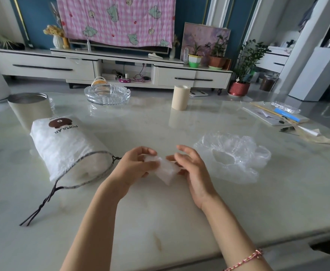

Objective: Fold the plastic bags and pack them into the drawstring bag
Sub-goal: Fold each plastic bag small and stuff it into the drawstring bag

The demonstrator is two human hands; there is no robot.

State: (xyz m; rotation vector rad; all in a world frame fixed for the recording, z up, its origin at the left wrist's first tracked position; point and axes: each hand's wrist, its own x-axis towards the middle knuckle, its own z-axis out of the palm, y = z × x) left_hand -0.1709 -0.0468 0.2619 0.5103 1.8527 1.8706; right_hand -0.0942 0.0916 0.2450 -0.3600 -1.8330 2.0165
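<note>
Nearest: both forearms over the pale table (pixel 160 222), with one red braided bracelet (pixel 252 257) on the right wrist.

Left hand (pixel 136 163): thumb and fingers curled, pinching the left end of the folded plastic bag (pixel 166 170). Right hand (pixel 191 167): thumb and lower fingers appear to grip the right end, with the upper fingers lifted and spread apart. The packet is held just above the table centre, between the two hands. It is already a small compact wad, so its folding looks nearly done (judgement).

Left of the hands: drawstring bag (pixel 62 145) lying on its side, its mouth open towards the person and close beside the left hand. It looks plump, and something pale shows inside, but I cannot tell whether that is packed bags. Its dark cord (pixel 42 204) trails towards the near edge.

Right of the hands: loose plastic bag (pixel 232 153), crumpled, unfolded and untouched.

Progress estimate: the packet in hand is not yet packed, and the loose bag remains to be folded and packed.

Count:
- folded bags in hand: 1
- unfolded bags: 1
- drawstring bags: 1
- hands: 2

Farther back:
- metal canister (pixel 29 106): 1
- glass ashtray (pixel 107 93): 1
- beige roll (pixel 180 96): 1, upright
- pile of papers and sticks (pixel 277 116) at far right (not counted, too cluttered)
</note>
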